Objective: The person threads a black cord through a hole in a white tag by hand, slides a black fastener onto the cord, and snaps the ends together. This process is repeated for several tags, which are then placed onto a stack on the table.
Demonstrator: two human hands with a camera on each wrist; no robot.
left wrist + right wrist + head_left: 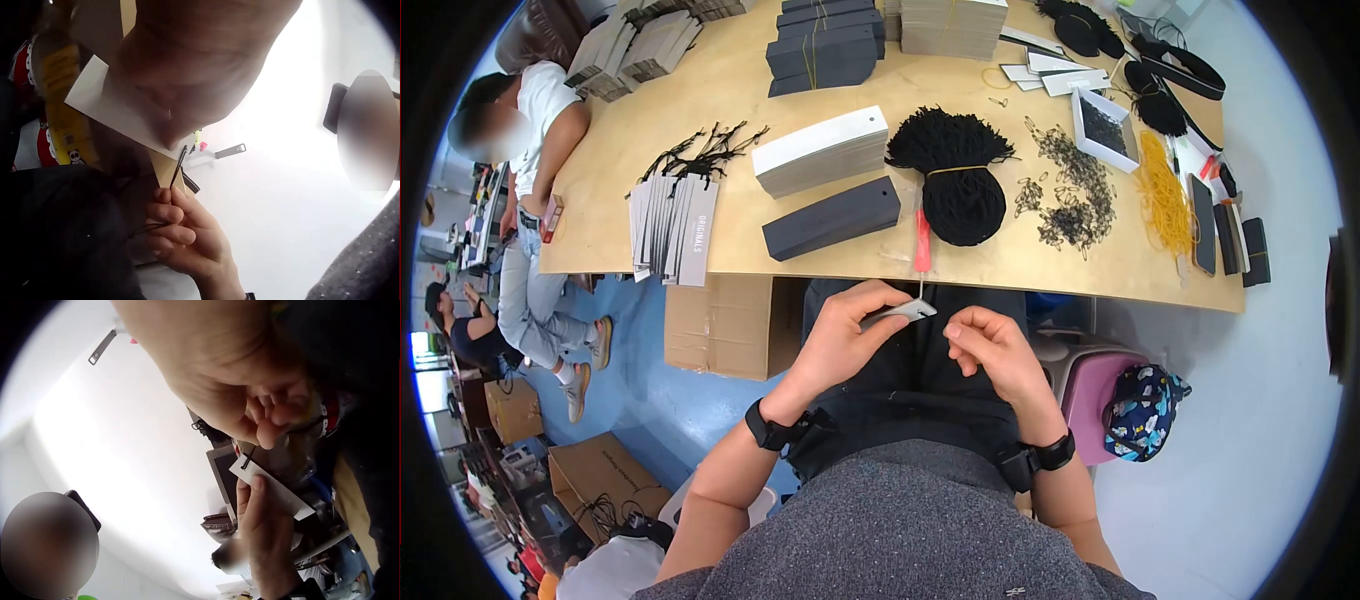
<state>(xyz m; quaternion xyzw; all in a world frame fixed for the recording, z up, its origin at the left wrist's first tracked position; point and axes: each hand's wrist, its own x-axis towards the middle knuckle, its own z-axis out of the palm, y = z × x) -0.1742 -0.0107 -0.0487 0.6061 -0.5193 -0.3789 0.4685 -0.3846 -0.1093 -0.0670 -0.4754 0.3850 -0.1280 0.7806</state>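
A pale card tag [908, 311] is gripped by my left hand [845, 335] just off the table's front edge. In the left wrist view a thin black cord [177, 169] runs from the tag's end to my right hand [194, 240], whose thumb and fingers pinch it. The right wrist view shows the white tag [275, 487] with the cord through its end, my left hand [265, 531] holding it from below. On the table lie finished-looking tags with black cords [675, 225], a black cord bundle [965, 205] and a red-handled tool [922, 245].
White [820, 150] and black [830, 218] card stacks lie on the table [730, 95]. Farther right are loose black pins [1075, 190], a white box [1105, 130], yellow cords [1165, 200] and a phone [1202, 225]. Another person [550, 120] sits at the left.
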